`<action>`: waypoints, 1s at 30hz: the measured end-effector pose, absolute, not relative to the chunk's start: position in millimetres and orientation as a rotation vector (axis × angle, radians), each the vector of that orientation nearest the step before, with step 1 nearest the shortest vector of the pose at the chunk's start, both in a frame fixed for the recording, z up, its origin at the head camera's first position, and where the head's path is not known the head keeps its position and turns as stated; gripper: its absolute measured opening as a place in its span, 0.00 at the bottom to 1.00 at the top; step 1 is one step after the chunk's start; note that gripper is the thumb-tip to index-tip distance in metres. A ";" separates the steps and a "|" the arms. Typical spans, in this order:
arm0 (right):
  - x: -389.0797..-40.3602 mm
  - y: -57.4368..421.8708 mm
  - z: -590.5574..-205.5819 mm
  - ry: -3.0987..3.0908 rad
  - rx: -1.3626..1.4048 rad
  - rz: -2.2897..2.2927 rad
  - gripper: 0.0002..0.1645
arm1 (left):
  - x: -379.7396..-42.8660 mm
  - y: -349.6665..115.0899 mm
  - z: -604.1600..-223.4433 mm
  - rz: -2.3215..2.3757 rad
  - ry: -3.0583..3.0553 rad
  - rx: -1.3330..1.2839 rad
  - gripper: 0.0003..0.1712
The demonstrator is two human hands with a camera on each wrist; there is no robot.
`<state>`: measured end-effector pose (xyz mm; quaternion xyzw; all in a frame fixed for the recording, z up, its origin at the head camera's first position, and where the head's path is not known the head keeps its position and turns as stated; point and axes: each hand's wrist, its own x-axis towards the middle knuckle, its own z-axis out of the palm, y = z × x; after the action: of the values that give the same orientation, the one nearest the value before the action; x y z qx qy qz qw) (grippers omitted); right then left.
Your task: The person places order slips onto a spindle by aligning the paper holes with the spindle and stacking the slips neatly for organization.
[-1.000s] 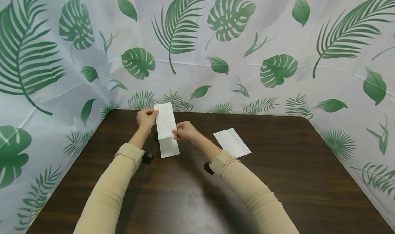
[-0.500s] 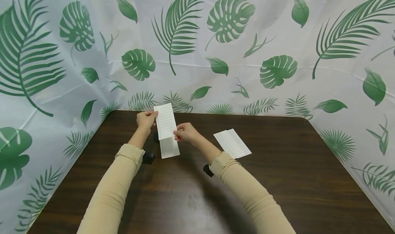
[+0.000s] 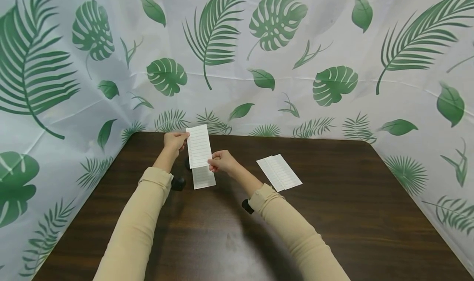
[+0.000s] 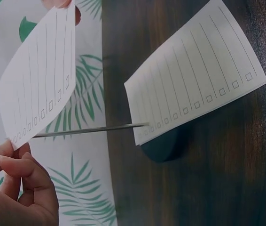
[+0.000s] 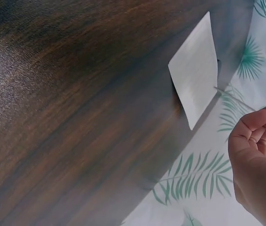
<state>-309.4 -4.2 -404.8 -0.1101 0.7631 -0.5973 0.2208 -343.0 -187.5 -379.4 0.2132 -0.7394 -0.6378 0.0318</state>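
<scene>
A white lined checklist slip (image 3: 199, 147) is held up between both hands in the head view. My left hand (image 3: 175, 142) pinches its upper left edge; my right hand (image 3: 224, 161) pinches its lower right edge. Below it, another lined slip (image 4: 194, 70), seemingly with more beneath, is stuck on the thin metal rod (image 4: 86, 131) of a bill spike. The spike's round black base (image 4: 163, 148) shows partly under that paper in the left wrist view. The rod's tip is hidden at the held slip, so I cannot tell whether it pierces it.
Overlapping lined slips (image 3: 279, 172) lie on the dark wooden table (image 3: 352, 215), right of the right hand. A white curtain (image 3: 229, 100) with green leaves hangs behind the table. Black wrist cameras (image 3: 178, 184) sit under the wrists.
Almost nothing differs. Both hands keep their grip on the slip, which stays over the spike; the right forearm has shifted very slightly.
</scene>
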 end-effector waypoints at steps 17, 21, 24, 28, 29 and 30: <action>-397.7 -5.7 -549.4 2.065 -0.399 -1.737 0.12 | -350.8 -183.2 -412.9 -1.876 -2.358 0.706 0.17; -362.6 -3.5 -508.9 2.117 -0.333 -1.675 0.10 | -349.9 -182.2 -418.8 -1.799 -2.399 0.734 0.16; -325.9 -2.5 -463.1 2.147 -0.280 -1.608 0.08 | -347.2 -183.9 -421.7 -1.704 -2.460 0.741 0.16; -301.2 1.2 -431.9 2.124 -0.274 -1.539 0.10 | -344.3 -186.5 -426.3 -1.624 -2.520 0.714 0.16; -298.8 2.0 -430.1 2.137 -0.288 -1.512 0.11 | -344.0 -187.1 -427.9 -1.603 -2.534 0.699 0.16; -298.1 2.0 -430.8 2.151 -0.286 -1.480 0.12 | -343.8 -187.3 -429.7 -1.574 -2.554 0.692 0.16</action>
<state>-298.1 2.0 -430.8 -0.1052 0.7918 -0.5451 0.2546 -343.8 -187.3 -429.7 0.2245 -0.8291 -0.5110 0.0312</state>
